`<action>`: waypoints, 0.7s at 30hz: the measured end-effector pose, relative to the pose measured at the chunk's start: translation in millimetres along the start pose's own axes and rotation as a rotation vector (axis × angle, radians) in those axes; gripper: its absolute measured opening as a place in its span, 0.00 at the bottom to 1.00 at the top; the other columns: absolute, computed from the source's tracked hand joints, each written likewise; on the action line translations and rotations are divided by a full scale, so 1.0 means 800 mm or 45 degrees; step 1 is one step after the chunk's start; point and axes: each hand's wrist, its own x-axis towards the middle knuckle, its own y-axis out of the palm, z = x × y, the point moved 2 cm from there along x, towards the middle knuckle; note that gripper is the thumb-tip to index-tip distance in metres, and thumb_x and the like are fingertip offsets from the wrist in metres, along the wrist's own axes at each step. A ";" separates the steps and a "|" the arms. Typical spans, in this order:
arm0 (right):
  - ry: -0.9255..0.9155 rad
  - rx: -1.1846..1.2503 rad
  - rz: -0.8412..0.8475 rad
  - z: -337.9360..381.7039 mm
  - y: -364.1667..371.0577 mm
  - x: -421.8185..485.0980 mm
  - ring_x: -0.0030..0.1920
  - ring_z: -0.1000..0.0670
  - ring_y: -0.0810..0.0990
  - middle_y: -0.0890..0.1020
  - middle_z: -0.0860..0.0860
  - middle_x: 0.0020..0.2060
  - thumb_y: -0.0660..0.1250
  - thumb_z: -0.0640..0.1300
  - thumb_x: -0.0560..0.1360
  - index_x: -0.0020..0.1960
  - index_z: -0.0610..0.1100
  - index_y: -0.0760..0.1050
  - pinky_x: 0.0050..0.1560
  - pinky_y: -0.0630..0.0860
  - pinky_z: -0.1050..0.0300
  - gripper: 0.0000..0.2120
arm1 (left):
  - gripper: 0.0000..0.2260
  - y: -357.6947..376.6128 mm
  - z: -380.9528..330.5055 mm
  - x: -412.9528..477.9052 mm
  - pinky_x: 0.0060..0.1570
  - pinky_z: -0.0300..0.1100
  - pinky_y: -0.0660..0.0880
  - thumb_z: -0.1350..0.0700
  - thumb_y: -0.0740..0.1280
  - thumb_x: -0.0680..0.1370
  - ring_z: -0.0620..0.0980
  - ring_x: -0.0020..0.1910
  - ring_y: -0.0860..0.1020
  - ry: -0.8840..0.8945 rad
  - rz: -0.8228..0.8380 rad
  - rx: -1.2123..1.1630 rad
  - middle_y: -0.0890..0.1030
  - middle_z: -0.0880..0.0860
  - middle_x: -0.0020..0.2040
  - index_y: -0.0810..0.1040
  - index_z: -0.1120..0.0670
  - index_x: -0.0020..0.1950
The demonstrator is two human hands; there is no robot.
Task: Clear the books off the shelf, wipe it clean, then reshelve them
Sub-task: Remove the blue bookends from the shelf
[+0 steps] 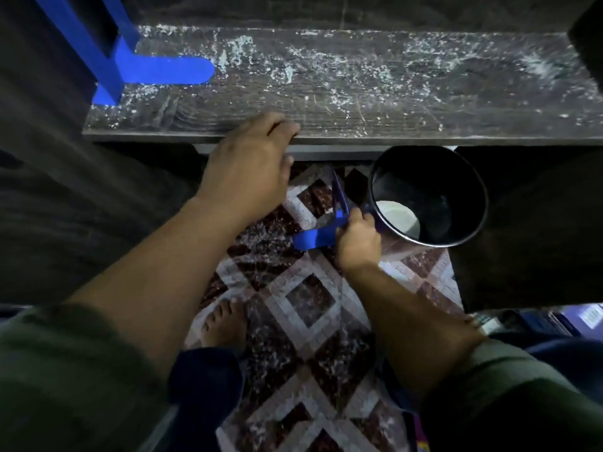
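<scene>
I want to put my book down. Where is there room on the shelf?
The dusty shelf is bare from the blue bookend at its left end to the right wall. The left hand grips its front edge. Below, it is crowded: the right hand grips a second bookend beside the black bin.

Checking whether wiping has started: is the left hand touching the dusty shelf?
Touching. The head view shows the left hand with fingers curled over the front edge of the shelf.
</scene>
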 end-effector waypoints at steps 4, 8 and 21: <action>0.090 0.127 0.087 -0.002 0.033 0.011 0.54 0.34 0.77 0.73 0.38 0.57 0.60 0.40 0.79 0.63 0.38 0.68 0.54 0.72 0.42 0.14 | 0.22 0.000 0.007 -0.001 0.68 0.49 0.65 0.54 0.61 0.81 0.52 0.73 0.64 0.016 0.000 -0.024 0.65 0.51 0.75 0.66 0.51 0.75; 0.098 0.108 0.149 -0.007 0.051 0.019 0.55 0.35 0.76 0.73 0.38 0.57 0.63 0.38 0.77 0.64 0.38 0.67 0.53 0.73 0.45 0.16 | 0.24 0.005 0.012 -0.006 0.73 0.51 0.60 0.54 0.61 0.81 0.51 0.77 0.58 0.012 0.042 -0.035 0.61 0.50 0.77 0.62 0.50 0.77; 0.068 -0.163 0.637 0.000 0.019 0.026 0.63 0.41 0.74 0.74 0.40 0.65 0.61 0.40 0.80 0.68 0.35 0.69 0.48 0.75 0.66 0.19 | 0.24 -0.007 0.004 -0.002 0.70 0.49 0.64 0.54 0.63 0.80 0.52 0.74 0.61 -0.006 0.041 -0.062 0.64 0.50 0.76 0.65 0.50 0.76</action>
